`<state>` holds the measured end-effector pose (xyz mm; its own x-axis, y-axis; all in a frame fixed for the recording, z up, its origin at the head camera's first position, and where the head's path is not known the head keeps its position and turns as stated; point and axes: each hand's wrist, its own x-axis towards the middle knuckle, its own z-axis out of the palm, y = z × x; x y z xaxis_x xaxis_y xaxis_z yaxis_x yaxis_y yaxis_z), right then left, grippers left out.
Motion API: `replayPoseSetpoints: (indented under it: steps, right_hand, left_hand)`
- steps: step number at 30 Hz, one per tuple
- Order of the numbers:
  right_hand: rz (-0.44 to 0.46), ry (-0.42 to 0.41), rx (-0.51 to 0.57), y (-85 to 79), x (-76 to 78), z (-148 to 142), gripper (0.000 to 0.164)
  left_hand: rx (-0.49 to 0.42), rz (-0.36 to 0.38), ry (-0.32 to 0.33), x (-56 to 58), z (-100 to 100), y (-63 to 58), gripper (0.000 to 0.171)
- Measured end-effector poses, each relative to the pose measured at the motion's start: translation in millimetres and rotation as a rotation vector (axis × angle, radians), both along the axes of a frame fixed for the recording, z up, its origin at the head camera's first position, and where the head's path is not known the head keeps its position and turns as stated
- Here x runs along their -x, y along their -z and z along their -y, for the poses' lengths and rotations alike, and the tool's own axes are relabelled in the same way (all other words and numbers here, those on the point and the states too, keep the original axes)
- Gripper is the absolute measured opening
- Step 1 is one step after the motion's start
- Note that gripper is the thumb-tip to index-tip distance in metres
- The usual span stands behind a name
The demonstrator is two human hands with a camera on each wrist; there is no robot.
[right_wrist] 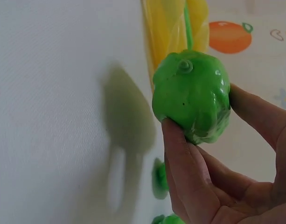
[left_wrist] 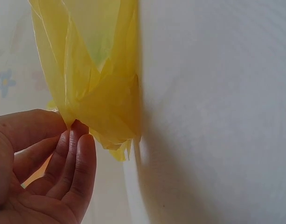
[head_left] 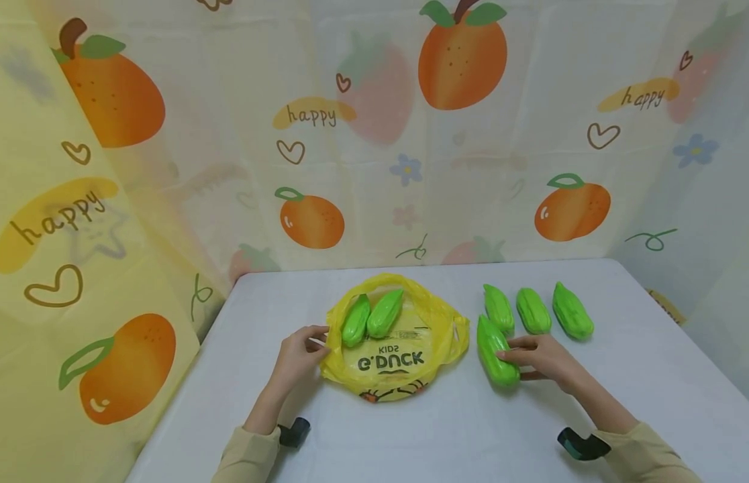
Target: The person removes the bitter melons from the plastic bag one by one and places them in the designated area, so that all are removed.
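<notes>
A yellow plastic bag (head_left: 437,362) lies spread on the table with its mouth upward, and two shiny green ribbed vegetables (head_left: 385,314) rest inside. My left hand (head_left: 297,355) pinches the bag's left rim between thumb and fingers; in the left wrist view the thin film (left_wrist: 70,100) gathers at the fingertips. To the right of the bag, my right hand (head_left: 546,362) grips another long green ribbed vegetable (head_left: 494,349) between thumb and fingers. The right wrist view has this vegetable's lobed end (right_wrist: 191,93) held off the table, its shadow lying apart from it.
Three more green vegetables stand in a row behind the right hand: a left one (head_left: 498,305), a middle one (head_left: 533,310) and a right one (head_left: 572,312). The white table (head_left: 374,443) ends at a fruit-printed curtain (head_left: 374,168) at the back.
</notes>
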<state>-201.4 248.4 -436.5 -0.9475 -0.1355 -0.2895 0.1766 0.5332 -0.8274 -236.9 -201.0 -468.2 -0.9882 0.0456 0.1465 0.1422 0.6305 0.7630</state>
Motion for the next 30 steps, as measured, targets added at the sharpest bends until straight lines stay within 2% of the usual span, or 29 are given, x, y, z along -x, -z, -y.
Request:
replayPoseSetpoints:
  steps: [5,20,30]
  right_hand:
    - [0.035,-0.011,0.003,-0.6,-3.2,-6,0.069]
    - [0.102,-0.029,-0.042,-0.1,-10.6,-24,0.074]
    - [0.138,-0.033,-0.014,2.3,-13.5,-35,0.074]
  left_hand:
    - [0.001,-0.004,0.001,0.9,1,1.9,0.039]
    - [0.008,-0.011,0.001,0.2,0,-0.2,0.040]
    - [0.010,-0.004,0.002,1.8,-1,1.7,0.040]
